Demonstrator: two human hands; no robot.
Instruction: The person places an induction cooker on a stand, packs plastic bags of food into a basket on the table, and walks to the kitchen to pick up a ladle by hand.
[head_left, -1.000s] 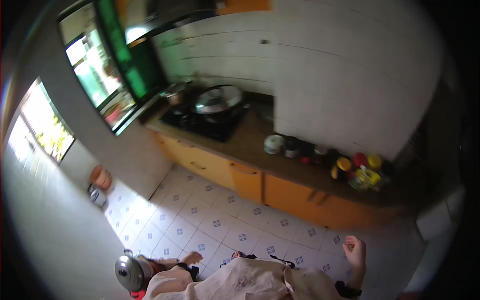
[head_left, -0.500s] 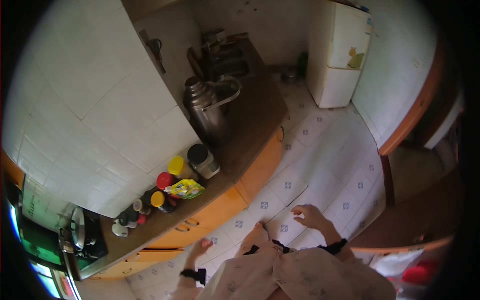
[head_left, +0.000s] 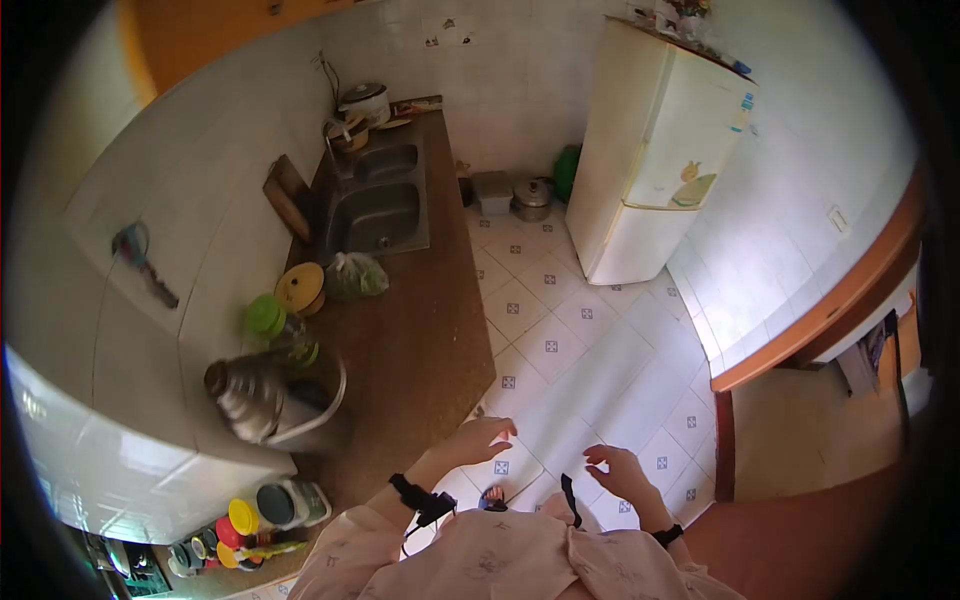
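Note:
My left hand point(head_left: 482, 440) is held out in front of me beside the counter's point(head_left: 420, 340) edge, its fingers loosely bent and apart with nothing in them. To its right, my right hand point(head_left: 616, 470) hovers above the tiled floor point(head_left: 560, 375); the thumb and fingers are slightly curled, and it is empty. Closest on the counter to the left hand is a metal thermos flask point(head_left: 260, 400) with a looped handle. Behind the flask are a green-lidded jar point(head_left: 268, 318), a yellow lidded pot point(head_left: 301, 288) and a clear plastic bag point(head_left: 356, 276) with something green inside.
A double sink point(head_left: 380, 215) is set into the far counter, with a cutting board point(head_left: 288, 197) leaning by the wall and a rice cooker point(head_left: 365, 103) behind. A white fridge point(head_left: 650, 160) stands ahead right. Beside it, a metal pot point(head_left: 532, 200) sits on the floor. Lidded jars point(head_left: 290, 505) line the lower left.
My view has swung left and up, bringing the sink and more of the fridge into sight. The left hand has risen and moved forward near the counter edge; the right hand stays empty.

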